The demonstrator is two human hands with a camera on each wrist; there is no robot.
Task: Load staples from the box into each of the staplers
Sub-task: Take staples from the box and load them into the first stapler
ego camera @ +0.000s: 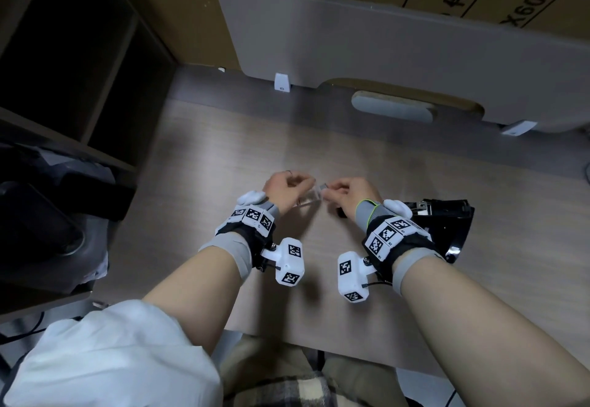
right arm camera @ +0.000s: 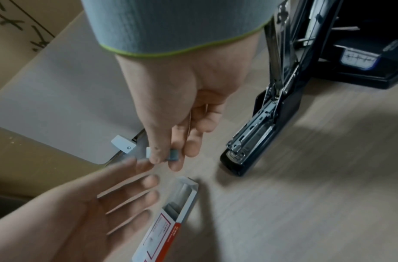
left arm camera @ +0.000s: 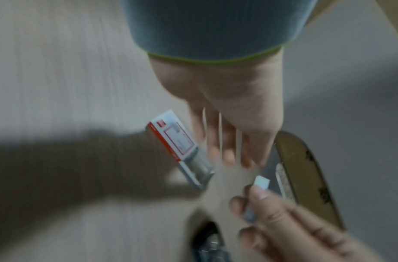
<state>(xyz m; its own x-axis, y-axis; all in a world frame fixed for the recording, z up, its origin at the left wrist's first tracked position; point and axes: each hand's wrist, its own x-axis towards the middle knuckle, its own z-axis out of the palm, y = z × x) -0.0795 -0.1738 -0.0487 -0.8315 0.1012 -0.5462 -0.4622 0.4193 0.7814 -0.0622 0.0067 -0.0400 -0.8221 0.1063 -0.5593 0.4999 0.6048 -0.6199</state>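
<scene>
The left hand hovers over the wooden surface with its fingers straight and loosely spread, holding nothing. Just beside its fingertips the staple box lies on the surface, its tray slid partly out. The right hand pinches a short strip of staples between thumb and fingers, above the box. Further right, the black stapler lies opened, its metal channel exposed.
</scene>
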